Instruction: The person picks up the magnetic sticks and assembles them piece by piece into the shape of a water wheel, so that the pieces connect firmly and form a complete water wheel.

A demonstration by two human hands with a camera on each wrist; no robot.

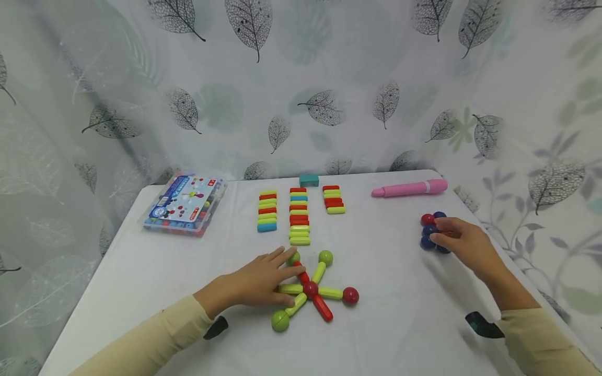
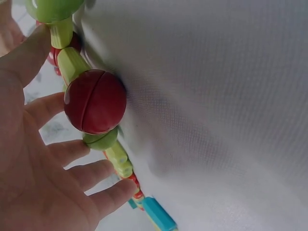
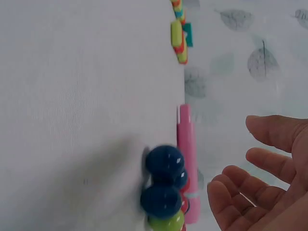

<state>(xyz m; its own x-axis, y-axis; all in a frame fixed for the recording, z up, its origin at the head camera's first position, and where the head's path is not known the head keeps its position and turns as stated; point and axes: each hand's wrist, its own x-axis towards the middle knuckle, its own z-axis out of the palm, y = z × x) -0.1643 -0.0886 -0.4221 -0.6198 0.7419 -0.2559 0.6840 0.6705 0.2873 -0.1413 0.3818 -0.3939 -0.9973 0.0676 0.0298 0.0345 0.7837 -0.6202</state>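
**Two hands at a magnetic stick-and-ball star**

A white tabletop [image 1: 400, 324] carries everything, backed by a leaf-printed curtain [image 1: 329, 78]. At its far left lies a clear plastic toy box [image 1: 185, 203]; along the far edge sit three rows of coloured sticks [image 1: 299, 216] and a pink pen-like tool [image 1: 409, 188], with a small teal block [image 1: 309, 180] behind the middle row.

Near the front centre lies the star figure [image 1: 310, 290] — green and red sticks radiating from a dark red ball, with green and red balls at the tips. The left hand [image 1: 261, 282] rests on its left side, fingers straight and spread flat over the sticks; it grips nothing. The left wrist view shows the same open palm beside a red ball [image 2: 95, 102].

At the right, well apart from the star, a cluster of balls [image 1: 430, 232] — blue ones and a red — sits on the cloth. The right hand [image 1: 463, 243] reaches it with fingers bent at the cluster; the head view suggests a fingertip pinch, but the right wrist view shows loose fingers apart from the balls, so I cannot tell whether it grips.

The likely trouble: the balls cling to one another, so lifting one may drag the neighbours along or send them rolling toward the near right edge. Uneven pressure from the flat left hand could also skew or break the star's joints.
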